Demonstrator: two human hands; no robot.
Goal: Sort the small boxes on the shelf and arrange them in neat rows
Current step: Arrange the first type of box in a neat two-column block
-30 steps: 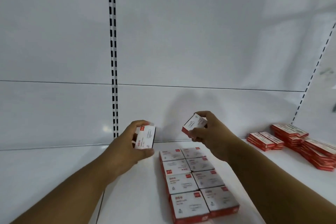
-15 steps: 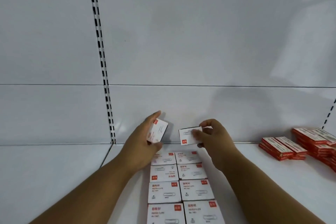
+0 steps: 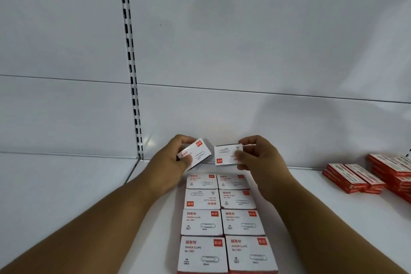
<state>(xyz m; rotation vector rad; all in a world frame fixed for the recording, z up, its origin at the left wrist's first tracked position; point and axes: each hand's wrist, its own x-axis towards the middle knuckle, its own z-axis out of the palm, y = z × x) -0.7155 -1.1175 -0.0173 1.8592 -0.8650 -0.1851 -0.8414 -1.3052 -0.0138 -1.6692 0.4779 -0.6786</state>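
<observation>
Two columns of white paper clip boxes [image 3: 223, 222] with red logos lie flat in a neat block on the white shelf [image 3: 66, 196]. My left hand [image 3: 169, 167] holds one more paper clip box [image 3: 198, 154], tilted, just above the far end of the left column. My right hand [image 3: 260, 162] grips another paper clip box [image 3: 226, 154], face toward me and upside down, above the far end of the right column. The two held boxes are side by side, a small gap apart.
Stacks of flat red staple boxes [image 3: 364, 176] lie at the right of the shelf. The white back panel [image 3: 244, 51] stands right behind the hands, with a slotted upright [image 3: 131, 62] at left.
Both hands have come closer together and lower toward the back end of the block. The right-hand box has turned flatter, face toward me. The view has shifted down onto the rows.
</observation>
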